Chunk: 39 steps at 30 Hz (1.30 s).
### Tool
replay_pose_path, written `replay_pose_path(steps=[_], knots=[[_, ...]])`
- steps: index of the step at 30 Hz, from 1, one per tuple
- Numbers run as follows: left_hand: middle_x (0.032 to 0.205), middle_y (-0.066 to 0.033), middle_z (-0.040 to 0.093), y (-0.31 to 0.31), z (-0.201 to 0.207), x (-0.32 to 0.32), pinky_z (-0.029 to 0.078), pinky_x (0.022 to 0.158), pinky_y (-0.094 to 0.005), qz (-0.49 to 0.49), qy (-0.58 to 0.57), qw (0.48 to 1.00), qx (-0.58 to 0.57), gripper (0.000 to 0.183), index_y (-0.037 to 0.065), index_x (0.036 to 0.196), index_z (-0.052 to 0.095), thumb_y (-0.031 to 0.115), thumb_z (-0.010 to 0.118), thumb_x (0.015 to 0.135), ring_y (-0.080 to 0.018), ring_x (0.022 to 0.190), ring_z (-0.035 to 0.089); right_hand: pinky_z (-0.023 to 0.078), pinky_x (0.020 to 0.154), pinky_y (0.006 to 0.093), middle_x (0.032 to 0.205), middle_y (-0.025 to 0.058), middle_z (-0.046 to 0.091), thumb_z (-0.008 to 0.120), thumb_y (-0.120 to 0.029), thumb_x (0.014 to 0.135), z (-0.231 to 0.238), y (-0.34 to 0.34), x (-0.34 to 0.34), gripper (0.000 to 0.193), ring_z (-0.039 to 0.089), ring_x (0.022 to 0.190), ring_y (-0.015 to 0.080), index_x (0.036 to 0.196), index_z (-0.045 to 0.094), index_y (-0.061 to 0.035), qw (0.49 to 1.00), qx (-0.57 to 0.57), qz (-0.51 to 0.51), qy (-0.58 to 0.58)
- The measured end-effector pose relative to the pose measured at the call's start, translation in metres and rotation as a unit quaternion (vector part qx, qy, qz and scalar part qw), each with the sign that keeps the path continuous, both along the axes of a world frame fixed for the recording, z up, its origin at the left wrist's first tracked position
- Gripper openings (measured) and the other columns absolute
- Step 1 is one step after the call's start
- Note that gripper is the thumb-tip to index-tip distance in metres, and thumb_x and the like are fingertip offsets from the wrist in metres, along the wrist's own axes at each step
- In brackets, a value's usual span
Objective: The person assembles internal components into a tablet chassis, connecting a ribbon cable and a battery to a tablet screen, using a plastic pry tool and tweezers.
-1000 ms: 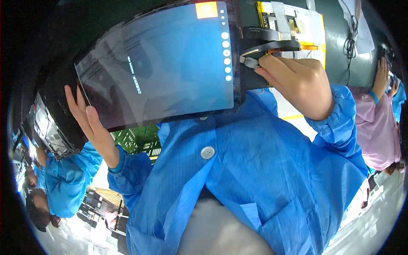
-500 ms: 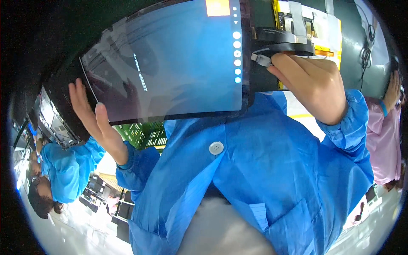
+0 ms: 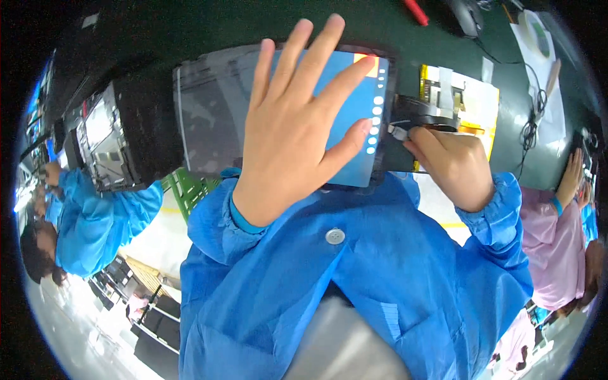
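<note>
A flat display panel (image 3: 212, 114) with a lit blue screen lies in front of me, a column of round white icons along its right side. My left hand (image 3: 285, 123) is spread over the screen, fingers apart. Its index fingertip is at an orange square (image 3: 375, 67) in the upper right corner; whether it touches the glass I cannot tell. To the right of the panel, my right hand (image 3: 455, 163) pinches a grey cable plug (image 3: 398, 132) at the panel's edge. Whether the plug is seated in a port is unclear. Dark flat cables (image 3: 423, 115) run just above it.
Beyond the right hand lies a circuit board assembly (image 3: 468, 95) edged in yellow tape. Farther right are a bundled black cable (image 3: 539, 104) and a tape roll (image 3: 534, 33). A red tool (image 3: 416, 11) and a mouse (image 3: 465, 18) lie at the back. Other people work on both sides.
My left hand has moved from the panel's left edge across the screen to its upper right corner. The right hand keeps its pinch on the plug. The view has shifted.
</note>
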<state>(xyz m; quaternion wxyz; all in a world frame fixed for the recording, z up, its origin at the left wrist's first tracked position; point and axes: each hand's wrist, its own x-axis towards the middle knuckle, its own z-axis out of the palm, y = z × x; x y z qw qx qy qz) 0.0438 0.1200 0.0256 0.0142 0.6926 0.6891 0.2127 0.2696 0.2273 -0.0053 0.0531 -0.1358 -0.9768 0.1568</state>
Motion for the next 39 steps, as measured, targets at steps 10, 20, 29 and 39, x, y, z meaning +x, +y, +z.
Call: replay_pose_path(steps=[10, 20, 29, 39], knots=[[0.107, -0.0084, 0.061, -0.104, -0.012, -0.018, 0.032, 0.097, -0.0443, 0.156, 0.037, 0.984, 0.078, 0.030, 0.017, 0.092, 0.074, 0.023, 0.056, 0.069, -0.0248, 0.099, 0.052, 0.045, 0.046, 0.0345, 0.062, 0.0058, 0.057, 0.066, -0.018, 0.080, 0.006, 0.004, -0.004, 0.015, 0.058, 0.052, 0.0223, 0.083, 0.055, -0.0087, 1.000, 0.017, -0.009, 0.008], [0.091, -0.0014, 0.059, -0.115, -0.023, 0.001, 0.038, 0.083, -0.0386, 0.092, 0.036, 0.990, 0.099, 0.032, 0.021, 0.089, 0.075, 0.022, 0.057, 0.063, -0.0190, 0.082, 0.049, 0.047, 0.048, 0.0348, 0.066, 0.0067, 0.059, 0.067, -0.017, 0.079, 0.006, 0.003, -0.005, 0.014, 0.059, 0.054, 0.0238, 0.086, 0.059, -0.0085, 0.999, 0.022, -0.010, 0.032], [0.134, -0.0173, 0.046, -0.100, -0.030, -0.038, 0.026, 0.107, -0.0379, 0.251, -0.132, 0.953, 0.107, 0.049, -0.004, 0.131, 0.043, 0.016, 0.047, 0.087, -0.0318, 0.127, 0.040, 0.046, 0.047, 0.0326, 0.066, 0.0051, 0.057, 0.065, -0.018, 0.079, 0.004, 0.003, -0.001, 0.014, 0.060, 0.055, 0.0207, 0.086, 0.058, -0.0089, 0.999, 0.040, 0.006, 0.013], [0.144, -0.0207, 0.029, -0.082, -0.039, -0.054, 0.022, 0.109, -0.0377, 0.220, -0.386, 0.894, 0.066, 0.070, -0.003, 0.140, 0.027, 0.035, 0.047, 0.085, -0.0301, 0.133, 0.030, 0.047, 0.047, 0.0302, 0.063, 0.0033, 0.049, 0.059, -0.014, 0.073, 0.005, 0.005, -0.002, 0.011, 0.059, 0.057, 0.0171, 0.081, 0.054, -0.0081, 0.996, 0.056, 0.063, 0.035]])
